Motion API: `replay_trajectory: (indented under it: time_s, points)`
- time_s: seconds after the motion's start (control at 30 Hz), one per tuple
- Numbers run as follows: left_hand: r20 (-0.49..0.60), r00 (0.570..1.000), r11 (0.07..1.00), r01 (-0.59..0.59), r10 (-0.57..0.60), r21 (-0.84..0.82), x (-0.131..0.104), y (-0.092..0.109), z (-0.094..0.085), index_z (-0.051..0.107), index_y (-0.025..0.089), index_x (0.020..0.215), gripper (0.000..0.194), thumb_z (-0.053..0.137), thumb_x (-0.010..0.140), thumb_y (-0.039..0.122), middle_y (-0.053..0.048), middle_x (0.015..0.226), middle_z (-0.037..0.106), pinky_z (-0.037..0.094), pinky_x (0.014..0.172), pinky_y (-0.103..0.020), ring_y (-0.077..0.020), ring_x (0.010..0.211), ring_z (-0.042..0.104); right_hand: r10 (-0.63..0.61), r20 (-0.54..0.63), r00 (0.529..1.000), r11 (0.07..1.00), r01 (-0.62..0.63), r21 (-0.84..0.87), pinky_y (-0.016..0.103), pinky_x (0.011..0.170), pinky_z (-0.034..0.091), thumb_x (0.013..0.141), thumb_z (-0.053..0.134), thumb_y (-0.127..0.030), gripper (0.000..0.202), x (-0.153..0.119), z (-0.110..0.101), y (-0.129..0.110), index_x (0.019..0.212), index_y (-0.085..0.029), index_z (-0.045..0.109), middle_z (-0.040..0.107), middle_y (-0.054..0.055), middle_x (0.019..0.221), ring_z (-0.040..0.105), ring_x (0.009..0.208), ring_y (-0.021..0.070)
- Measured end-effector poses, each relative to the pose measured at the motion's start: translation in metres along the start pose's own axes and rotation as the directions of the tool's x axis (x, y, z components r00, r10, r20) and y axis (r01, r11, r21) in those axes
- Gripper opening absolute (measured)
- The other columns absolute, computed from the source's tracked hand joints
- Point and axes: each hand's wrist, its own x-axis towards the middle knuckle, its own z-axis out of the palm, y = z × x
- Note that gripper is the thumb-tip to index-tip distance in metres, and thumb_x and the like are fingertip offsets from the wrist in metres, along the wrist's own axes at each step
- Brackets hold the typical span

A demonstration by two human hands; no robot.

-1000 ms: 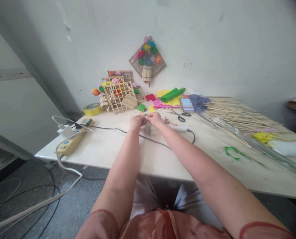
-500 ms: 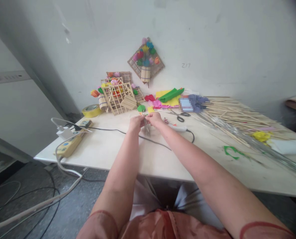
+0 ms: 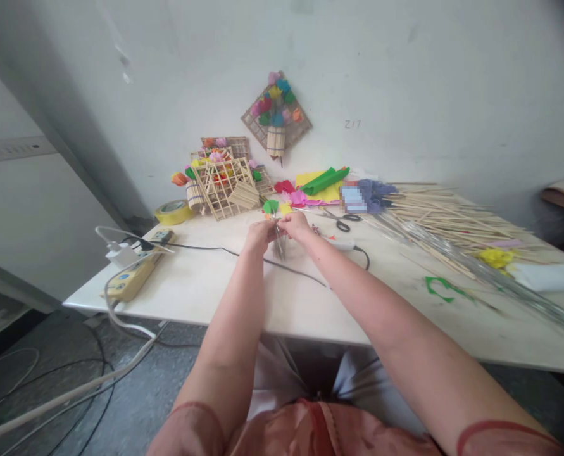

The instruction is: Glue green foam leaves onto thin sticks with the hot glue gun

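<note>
My left hand is closed around a bunch of paper flowers on thin wire stems, which hang down in a narrow bundle between my hands. My right hand pinches the same bunch from the right, its fingertips touching those of my left hand. A green paper flower and a yellow paper one show just above my fingers, with a bit of orange beside them. The exact grip of the fingertips is too small to make out.
Scissors and a white corded tool lie to the right, before bamboo sticks. Stick lattices with flowers, yellow tape and a power strip stand left. A black cable crosses the table.
The green flower above my fingers has turned slightly and shows a more jagged outline. Both hands stay in nearly the same place, and the view has shifted a little.
</note>
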Motion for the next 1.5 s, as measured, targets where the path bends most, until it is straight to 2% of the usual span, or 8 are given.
replay_trajectory:
  time_s: [0.33, 0.5, 0.7, 0.9, 1.1, 1.23, 1.37, 1.5]
  points:
    - [-0.058, 0.998, 1.0, 0.005, -0.005, 0.002, -0.009, 0.008, 0.012, 0.061, 0.007, 0.065, 0.009, 0.065, 0.064, 0.015, -0.006, 0.056, 0.062, 0.054, 0.063, -0.03, -0.0122, 0.049, 0.059, -0.11, -0.018, 0.994, 0.98, 0.105, -0.169, 0.018, 0.044, 0.036, 0.064, 0.056, -0.021, 0.012, 0.013, 0.003, 0.009, 0.056, -0.014, 0.062, 0.054, -0.002, 0.048, 0.05, 0.046, 0.0092]
    - [-0.041, 0.997, 0.998, -0.063, 0.063, 0.01, -0.007, 0.004, 0.01, 0.062, 0.008, 0.065, 0.012, 0.07, 0.063, 0.017, -0.003, 0.056, 0.06, 0.053, 0.063, -0.028, -0.01, 0.049, 0.057, -0.143, -0.029, 0.989, 0.966, 0.133, -0.22, 0.018, 0.046, 0.036, 0.064, 0.054, -0.019, 0.014, 0.009, 0.003, 0.003, 0.054, -0.014, 0.062, 0.054, -0.001, 0.048, 0.052, 0.05, 0.0101]
    - [-0.106, 0.994, 0.999, -0.03, 0.027, -0.028, -0.005, 0.002, 0.011, 0.06, 0.008, 0.063, 0.006, 0.065, 0.064, 0.011, -0.002, 0.054, 0.059, 0.051, 0.057, -0.025, -0.0095, 0.048, 0.055, -0.138, -0.026, 0.99, 0.966, 0.129, -0.222, 0.018, 0.045, 0.036, 0.066, 0.053, -0.018, 0.016, 0.002, 0.004, 0.0, 0.053, -0.014, 0.06, 0.052, -0.001, 0.047, 0.052, 0.049, 0.01]
    - [-0.143, 0.99, 0.999, -0.02, 0.014, -0.043, -0.004, 0.004, 0.01, 0.059, 0.011, 0.064, 0.004, 0.059, 0.069, 0.011, -0.002, 0.057, 0.059, 0.051, 0.06, -0.026, -0.0098, 0.051, 0.056, -0.105, 0.102, 0.989, 0.984, 0.118, -0.133, 0.019, 0.046, 0.04, 0.07, 0.051, -0.015, 0.016, -0.001, 0.004, -0.004, 0.065, -0.014, 0.066, 0.059, -0.001, 0.056, 0.053, 0.048, 0.01]
    - [-0.209, 0.976, 0.996, -0.075, 0.066, -0.037, -0.002, 0.004, 0.006, 0.061, 0.013, 0.067, 0.004, 0.063, 0.068, 0.016, -0.001, 0.059, 0.061, 0.046, 0.056, -0.021, -0.0089, 0.053, 0.056, -0.188, 0.044, 0.981, 0.875, 0.188, -0.446, 0.022, 0.059, 0.04, 0.074, 0.054, -0.032, 0.021, -0.009, 0.004, -0.011, 0.071, -0.017, 0.069, 0.067, 0.003, 0.072, 0.06, 0.069, 0.0152]
    - [-0.258, 0.961, 0.994, -0.108, 0.1, -0.018, -0.004, 0.006, 0.007, 0.062, 0.014, 0.068, 0.005, 0.065, 0.067, 0.018, -0.001, 0.059, 0.062, 0.041, 0.05, -0.018, -0.0089, 0.053, 0.056, -0.152, 0.173, 0.973, 0.816, 0.222, -0.534, 0.022, 0.059, 0.039, 0.078, 0.049, -0.039, 0.029, -0.013, 0.008, -0.014, 0.077, -0.019, 0.069, 0.069, 0.004, 0.08, 0.061, 0.073, 0.0159]
    - [-0.278, 0.956, 0.996, -0.092, 0.092, 0.013, -0.008, 0.009, 0.011, 0.061, 0.014, 0.063, 0.007, 0.062, 0.069, 0.016, 0.0, 0.058, 0.061, 0.031, 0.04, -0.018, -0.0062, 0.043, 0.047, -0.092, 0.185, 0.978, 0.794, 0.184, -0.58, 0.02, 0.059, 0.039, 0.077, 0.049, -0.026, 0.021, -0.015, 0.011, -0.016, 0.08, -0.018, 0.069, 0.07, 0.006, 0.085, 0.062, 0.074, 0.0145]
    - [-0.243, 0.968, 0.998, -0.068, 0.067, 0.007, -0.011, 0.01, 0.013, 0.061, 0.014, 0.064, 0.008, 0.062, 0.07, 0.019, 0.0, 0.06, 0.062, 0.029, 0.037, -0.019, -0.0056, 0.039, 0.043, -0.039, 0.15, 0.988, 0.832, 0.115, -0.543, 0.018, 0.055, 0.038, 0.072, 0.048, -0.011, 0.02, -0.014, 0.011, -0.014, 0.071, -0.016, 0.068, 0.069, 0.003, 0.071, 0.061, 0.062, 0.011]
